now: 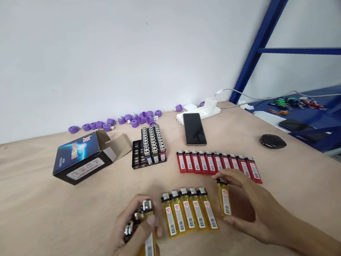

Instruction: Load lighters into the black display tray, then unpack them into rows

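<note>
Several yellow lighters [149, 241] are bunched in my left hand [132, 235], its thumb across the front one. My right hand [251, 204] holds a single yellow lighter [225, 199] upright, gripped at its top and bottom between fingers and thumb. Between the two hands lies a row of yellow lighters [188, 212], side by side with metal tops away from me. Behind my right hand runs a longer row of red lighters [211, 162]. Further back, a black tray [137, 158] holds upright lighters [154, 143] in its right part, with bare slots at its left.
An opened blue and black box [80, 156] lies on its side at left. Purple caps [134, 119] line the wall. A phone [194, 130] leans by a white power strip [199, 113]. A black rounded object [273, 141] sits at right, near a blue metal frame [264, 36].
</note>
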{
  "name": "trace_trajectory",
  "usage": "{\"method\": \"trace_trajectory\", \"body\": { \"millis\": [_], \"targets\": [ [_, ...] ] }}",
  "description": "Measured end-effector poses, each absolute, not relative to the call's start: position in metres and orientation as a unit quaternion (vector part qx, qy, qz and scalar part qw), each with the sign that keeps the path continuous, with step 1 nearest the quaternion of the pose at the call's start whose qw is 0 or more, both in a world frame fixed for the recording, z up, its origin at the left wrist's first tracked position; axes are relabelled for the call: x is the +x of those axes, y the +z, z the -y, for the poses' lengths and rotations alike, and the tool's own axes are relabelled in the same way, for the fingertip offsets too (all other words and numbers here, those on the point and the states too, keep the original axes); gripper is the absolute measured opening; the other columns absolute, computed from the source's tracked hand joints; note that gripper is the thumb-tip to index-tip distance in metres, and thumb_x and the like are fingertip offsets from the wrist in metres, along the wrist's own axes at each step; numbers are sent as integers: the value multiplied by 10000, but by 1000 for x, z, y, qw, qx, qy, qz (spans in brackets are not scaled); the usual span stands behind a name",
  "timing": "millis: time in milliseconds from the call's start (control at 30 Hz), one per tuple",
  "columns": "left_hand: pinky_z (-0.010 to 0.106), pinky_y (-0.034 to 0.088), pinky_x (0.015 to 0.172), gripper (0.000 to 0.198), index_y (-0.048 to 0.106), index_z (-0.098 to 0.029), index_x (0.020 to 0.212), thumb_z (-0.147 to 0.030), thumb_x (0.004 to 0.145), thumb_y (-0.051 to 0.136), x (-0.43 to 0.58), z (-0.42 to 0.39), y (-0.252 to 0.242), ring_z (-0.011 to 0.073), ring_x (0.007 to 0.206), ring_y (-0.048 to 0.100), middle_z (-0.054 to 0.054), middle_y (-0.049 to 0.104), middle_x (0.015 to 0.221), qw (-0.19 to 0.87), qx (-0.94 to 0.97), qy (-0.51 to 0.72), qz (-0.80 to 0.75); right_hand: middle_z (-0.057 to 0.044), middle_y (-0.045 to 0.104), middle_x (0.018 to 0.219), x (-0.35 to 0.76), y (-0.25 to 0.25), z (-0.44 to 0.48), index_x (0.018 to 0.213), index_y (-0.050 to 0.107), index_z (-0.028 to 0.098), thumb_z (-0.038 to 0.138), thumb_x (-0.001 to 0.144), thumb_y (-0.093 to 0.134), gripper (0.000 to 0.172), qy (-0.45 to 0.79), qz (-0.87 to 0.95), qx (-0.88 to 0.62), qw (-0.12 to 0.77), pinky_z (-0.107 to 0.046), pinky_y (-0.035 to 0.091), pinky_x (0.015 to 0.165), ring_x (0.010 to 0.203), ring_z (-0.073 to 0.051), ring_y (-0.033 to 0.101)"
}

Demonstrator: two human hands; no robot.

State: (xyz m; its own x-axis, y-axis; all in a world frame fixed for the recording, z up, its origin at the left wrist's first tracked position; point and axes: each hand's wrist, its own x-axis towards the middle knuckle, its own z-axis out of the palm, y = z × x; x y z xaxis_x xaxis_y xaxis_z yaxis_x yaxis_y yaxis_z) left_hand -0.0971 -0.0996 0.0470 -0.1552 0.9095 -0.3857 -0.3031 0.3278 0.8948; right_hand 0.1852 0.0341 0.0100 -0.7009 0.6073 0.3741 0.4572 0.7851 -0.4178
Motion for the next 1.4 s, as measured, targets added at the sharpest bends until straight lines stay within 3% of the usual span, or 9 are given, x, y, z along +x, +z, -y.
{"method": "trace_trajectory", "body": {
  "millis": [133,267,433,500,667,867,1033,1133,1400],
  "targets": [
    [242,476,497,411,547,-260,1093,-563,846,673,-118,90,43,136,553,536,-59,529,679,510,323,453,-657,-193,528,1404,191,9,-32,1488,234,230,310,805,685,823,214,917,-285,176,-505,531,989,1273,-349,566],
    [239,442,483,286,622,-219,905,-496,842,654,-128,79,50,140,540,528,-44,553,663,456,463,333,-683,-185,481,1455,186,14,-28,1506,187,252,315,800,703,876,251,919,-266,146,-555,491,1030,1330,-352,507],
    [294,444,623,165,662,-228,788,-341,864,568,-132,75,60,210,682,627,-7,679,735,315,625,180,-691,-161,457,1492,182,19,-27,1511,227,265,322,793,711,867,258,915,-283,125,-560,473,1052,1361,-351,471],
    [312,444,646,147,666,-234,911,-318,865,555,-132,75,59,238,724,667,10,720,795,297,624,144,-708,-164,458,1491,182,19,-26,1510,238,263,322,792,710,862,256,916,-284,120,-571,466,1055,1362,-359,468],
    [364,463,721,351,538,-260,1259,-312,916,482,-133,78,55,314,904,714,50,763,992,268,629,93,-723,-165,453,1491,185,15,-27,1516,218,285,360,804,722,875,244,920,-285,113,-598,460,1056,1359,-377,469],
    [389,483,753,391,492,-256,1306,-331,923,482,-129,76,54,332,948,713,75,750,1088,264,625,83,-730,-143,454,1500,184,10,-28,1528,239,297,411,805,724,877,237,917,-299,114,-599,451,1072,1361,-386,469],
    [374,477,709,252,558,-248,1153,-322,920,495,-119,73,53,321,895,719,69,757,993,286,622,96,-723,-164,452,1491,184,8,-29,1519,176,306,420,844,686,854,223,924,-290,115,-619,478,1041,1353,-388,479],
    [379,491,709,277,548,-244,1178,-312,912,512,-116,76,53,305,892,717,65,754,1002,317,615,129,-710,-166,465,1480,185,6,-30,1517,186,303,402,833,695,858,220,925,-282,126,-612,492,1028,1338,-392,496],
    [404,530,902,386,546,-227,1277,-289,897,521,-118,77,47,269,1082,679,87,705,1214,335,619,184,-686,-145,428,1516,186,3,-30,1525,129,325,470,841,685,893,222,924,-294,104,-613,473,1050,1367,-381,461]
  ]
}}
